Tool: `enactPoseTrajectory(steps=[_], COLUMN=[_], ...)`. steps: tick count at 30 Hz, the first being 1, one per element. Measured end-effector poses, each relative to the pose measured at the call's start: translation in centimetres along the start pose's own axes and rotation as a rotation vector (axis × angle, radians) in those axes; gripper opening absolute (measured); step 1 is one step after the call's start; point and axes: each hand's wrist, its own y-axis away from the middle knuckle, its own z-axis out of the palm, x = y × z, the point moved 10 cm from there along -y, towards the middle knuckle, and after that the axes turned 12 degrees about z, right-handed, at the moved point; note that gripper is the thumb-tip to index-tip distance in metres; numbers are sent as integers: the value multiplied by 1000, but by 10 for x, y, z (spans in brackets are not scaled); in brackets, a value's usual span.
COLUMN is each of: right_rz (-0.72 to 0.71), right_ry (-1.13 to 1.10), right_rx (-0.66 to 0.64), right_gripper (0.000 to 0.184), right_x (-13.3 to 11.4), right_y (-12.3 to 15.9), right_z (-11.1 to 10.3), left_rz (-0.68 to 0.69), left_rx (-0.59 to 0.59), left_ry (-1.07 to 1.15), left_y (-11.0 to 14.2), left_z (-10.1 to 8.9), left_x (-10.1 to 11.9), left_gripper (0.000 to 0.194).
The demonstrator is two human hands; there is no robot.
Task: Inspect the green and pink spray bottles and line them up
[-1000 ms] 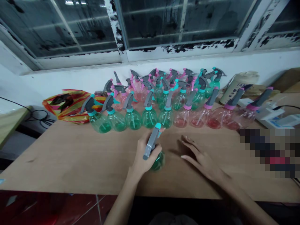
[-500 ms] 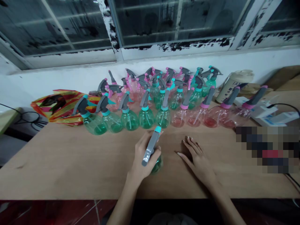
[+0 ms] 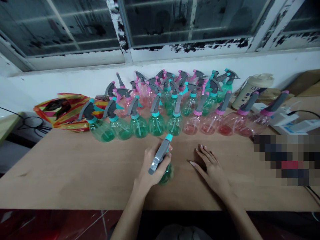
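My left hand (image 3: 152,163) is wrapped round the neck of a green spray bottle (image 3: 167,175) near the front of the wooden table (image 3: 75,170). Its grey trigger head with a turquoise nozzle tip points away from me, and my fingers hide most of the neck. To the right, my right hand (image 3: 212,170) lies on the tabletop with its fingers stretched out, holding nothing. Beyond both hands runs a front row of spray bottles: green ones (image 3: 138,128) with turquoise collars on the left, pink ones (image 3: 191,128) with pink collars on the right.
More pink and green spray bottles (image 3: 190,105) crowd behind the front row, against the wall. A striped red and yellow plastic bag (image 3: 75,121) lies at the left. At the right stand a cream flask (image 3: 251,91) and white boxes (image 3: 297,125) with a black cable.
The trigger head in my left hand has tilted slightly, its rear end shifting a little left. My right hand stays flat on the table. The camera view has moved slightly.
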Motion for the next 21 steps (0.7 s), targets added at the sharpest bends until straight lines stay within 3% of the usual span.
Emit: enactPoseTrajectory(steps=[8, 21], right_rz=[9, -1], right_ry=[-22, -17], right_rx=[4, 6], right_gripper=[63, 62], right_x=[-2, -1], right_y=[-1, -1], right_z=[-3, -2], left_rz=[60, -48], left_rx=[59, 73], left_ry=[73, 124], left_y=[4, 5], left_z=[-2, 0], left_x=[-3, -11], left_gripper=[39, 45])
